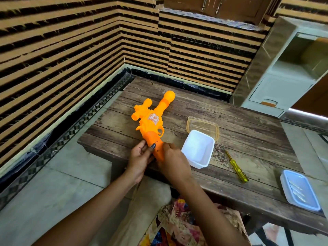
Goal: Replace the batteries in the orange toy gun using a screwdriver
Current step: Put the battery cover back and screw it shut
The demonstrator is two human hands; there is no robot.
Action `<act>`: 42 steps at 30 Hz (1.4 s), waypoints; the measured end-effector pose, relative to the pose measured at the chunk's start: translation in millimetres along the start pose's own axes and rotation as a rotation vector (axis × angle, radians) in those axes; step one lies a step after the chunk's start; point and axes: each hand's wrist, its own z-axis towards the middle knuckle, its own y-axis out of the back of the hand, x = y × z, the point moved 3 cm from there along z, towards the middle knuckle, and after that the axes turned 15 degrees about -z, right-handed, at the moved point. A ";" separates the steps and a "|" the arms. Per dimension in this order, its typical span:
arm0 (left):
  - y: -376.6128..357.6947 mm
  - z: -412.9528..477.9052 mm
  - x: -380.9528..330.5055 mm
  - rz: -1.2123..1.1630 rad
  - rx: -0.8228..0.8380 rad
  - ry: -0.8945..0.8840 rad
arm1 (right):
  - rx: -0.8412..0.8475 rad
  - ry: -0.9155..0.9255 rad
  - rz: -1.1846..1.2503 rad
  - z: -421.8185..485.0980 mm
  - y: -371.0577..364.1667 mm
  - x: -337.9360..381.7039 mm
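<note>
The orange toy gun [150, 119] lies on the wooden table [248, 139], barrel pointing away and its grip at the near edge. My left hand [140, 157] wraps the left side of the grip, thumb on top. Against the right side of the grip, my right hand [173, 161] has its fingers curled around it. A yellow screwdriver [237, 166] lies loose on the table to the right, apart from both hands. Whatever sits under my right palm is hidden.
An empty white tub [198, 148] stands right of the gun, with a clear yellowish lid [203, 126] behind it. A white and blue container [300, 189] with several batteries sits at the table's right front edge. Striped walls close the left and back.
</note>
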 end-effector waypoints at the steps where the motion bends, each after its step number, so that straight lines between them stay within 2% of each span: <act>1: 0.2 -0.5 -1.4 0.029 -0.005 -0.001 | 0.001 -0.010 0.005 1.0 -2.0 -1.4; 14: 14.2 -2.5 -31.5 0.091 -0.239 -0.024 | 0.080 0.061 0.083 25.3 -11.5 11.2; 18: 23.3 -2.0 -45.4 0.121 -0.333 -0.109 | 0.104 0.110 0.087 39.8 -13.6 28.6; 23: 35.7 -0.8 -53.7 0.275 -0.435 -0.234 | 0.097 0.130 0.062 55.4 -16.5 47.3; 33: 37.2 1.8 -63.3 0.499 -0.389 -0.306 | 0.105 0.132 0.015 74.8 -20.2 55.0; 42: 35.1 2.3 -60.1 0.565 -0.326 -0.312 | 0.147 0.144 0.021 83.6 -18.5 51.7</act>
